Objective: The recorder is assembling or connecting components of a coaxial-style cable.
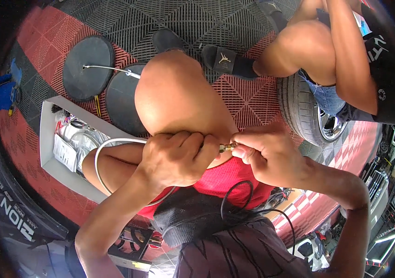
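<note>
In front of my raised knee, my two hands meet at a small brass fitting (226, 148). The left hand (174, 157) is closed in a fist, with a pale grey hose (97, 160) coming out of it and looping left, then back under my forearm. One end of the fitting goes into this fist, where the fingers hide the joint. My right hand (273, 155) pinches the fitting's other end between thumb and curled fingers. A thin black cable (271, 211) curves across my lap below the right hand.
An open white box (47, 155) of bagged parts stands at left. Ahead lie two black round pads (88, 67), a silver line (109, 68) and a yellow-handled tool (97, 106). At right, another person (352, 60) sits by a wheel with tyre (299, 109).
</note>
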Available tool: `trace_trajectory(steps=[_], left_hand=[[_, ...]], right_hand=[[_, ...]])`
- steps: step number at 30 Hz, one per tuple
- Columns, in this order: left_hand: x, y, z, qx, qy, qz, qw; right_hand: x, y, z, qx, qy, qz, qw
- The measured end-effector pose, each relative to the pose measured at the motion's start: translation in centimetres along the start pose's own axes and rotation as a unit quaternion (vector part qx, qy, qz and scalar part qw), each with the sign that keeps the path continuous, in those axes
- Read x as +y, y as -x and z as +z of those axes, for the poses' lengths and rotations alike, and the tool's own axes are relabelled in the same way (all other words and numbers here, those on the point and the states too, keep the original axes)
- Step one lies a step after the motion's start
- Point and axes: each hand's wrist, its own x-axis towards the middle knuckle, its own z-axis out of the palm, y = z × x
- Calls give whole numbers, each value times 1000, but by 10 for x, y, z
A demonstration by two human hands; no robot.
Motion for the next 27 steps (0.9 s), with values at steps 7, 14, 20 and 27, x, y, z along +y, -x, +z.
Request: trace_trajectory(steps=[7,14,20,27], left_hand=[[2,-3,2,-12,0,10,1000],[1,-7,2,-21,16,22,999],[0,-8,2,-13,12,23,1000],[-4,-9,-2,-35,60,11,998]], right_hand=[[0,-3,-11,-37,-41,37,998],[11,-19,-28,-237,-502,455,696],[5,-25,-29,-251,-448,468,719],[-10,-13,-23,-135,-97,169,971]])
